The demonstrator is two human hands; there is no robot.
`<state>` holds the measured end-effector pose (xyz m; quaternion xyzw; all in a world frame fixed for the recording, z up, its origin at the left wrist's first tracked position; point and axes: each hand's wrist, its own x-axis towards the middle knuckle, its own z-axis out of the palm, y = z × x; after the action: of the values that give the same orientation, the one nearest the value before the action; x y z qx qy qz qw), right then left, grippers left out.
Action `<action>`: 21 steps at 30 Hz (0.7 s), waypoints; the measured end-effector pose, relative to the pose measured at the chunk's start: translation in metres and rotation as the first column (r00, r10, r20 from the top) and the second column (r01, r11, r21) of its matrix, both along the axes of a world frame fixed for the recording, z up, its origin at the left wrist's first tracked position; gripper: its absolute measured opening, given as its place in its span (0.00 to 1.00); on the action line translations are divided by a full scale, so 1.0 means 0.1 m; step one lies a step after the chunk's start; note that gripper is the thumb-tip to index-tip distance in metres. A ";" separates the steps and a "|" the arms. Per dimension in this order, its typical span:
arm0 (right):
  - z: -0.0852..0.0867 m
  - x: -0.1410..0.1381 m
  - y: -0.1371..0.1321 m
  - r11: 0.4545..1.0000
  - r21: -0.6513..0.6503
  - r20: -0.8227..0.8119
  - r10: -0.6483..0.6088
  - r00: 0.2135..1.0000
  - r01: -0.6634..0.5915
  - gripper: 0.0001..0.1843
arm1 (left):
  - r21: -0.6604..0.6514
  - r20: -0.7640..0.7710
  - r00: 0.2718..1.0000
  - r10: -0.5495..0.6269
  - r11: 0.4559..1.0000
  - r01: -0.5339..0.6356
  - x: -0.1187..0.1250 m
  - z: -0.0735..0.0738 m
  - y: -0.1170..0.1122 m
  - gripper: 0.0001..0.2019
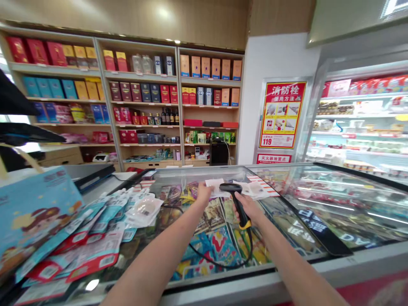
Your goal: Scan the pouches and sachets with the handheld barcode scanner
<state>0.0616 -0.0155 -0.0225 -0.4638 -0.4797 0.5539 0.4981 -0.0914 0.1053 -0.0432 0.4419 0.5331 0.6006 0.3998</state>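
Observation:
My right hand [247, 207] is closed round the handle of a black barcode scanner [237, 199] with a yellow tip at its base. Its head points left, over a small white packet [214, 186]. My left hand [204, 193] pinches that packet by its left edge; some fingers are hidden behind it. More white packets [255, 188] lie to the right of the scanner, on the freezer's glass top [204, 171]. From the handle a black cable [219, 265] loops back to the left across the glass.
Left on the glass lies a pile of blue, red and white pouches [95, 238], with a clear-and-white packet [145, 210] on top. Beside it stands a blue paper bag [38, 208]. A black panel [325, 233] lies at right. Shelves of boxed goods [143, 93] line the wall.

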 end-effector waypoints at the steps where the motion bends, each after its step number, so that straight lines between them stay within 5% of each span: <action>1: 0.02 0.10 0.00 1.000 0.006 -0.003 -0.023 1.000 0.023 0.17 | -0.002 0.000 1.000 -0.025 1.000 0.025 0.17 0.03 0.01 0.20; 11: 0.03 0.86 -0.01 0.970 -0.004 -0.130 -0.243 0.961 0.245 0.15 | 0.011 -0.343 0.928 -0.144 0.988 0.157 1.50 0.21 0.13 0.24; 21: -0.09 1.09 -0.02 0.945 0.007 -0.191 -0.319 0.929 0.326 0.14 | 0.074 -0.741 0.668 -0.064 0.981 0.177 1.81 0.06 0.12 0.25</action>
<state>0.1703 -0.0171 -0.0315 -0.4725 -0.3588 0.4962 0.6339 0.0899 0.1171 -0.0368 0.7070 0.5750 0.3800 0.1585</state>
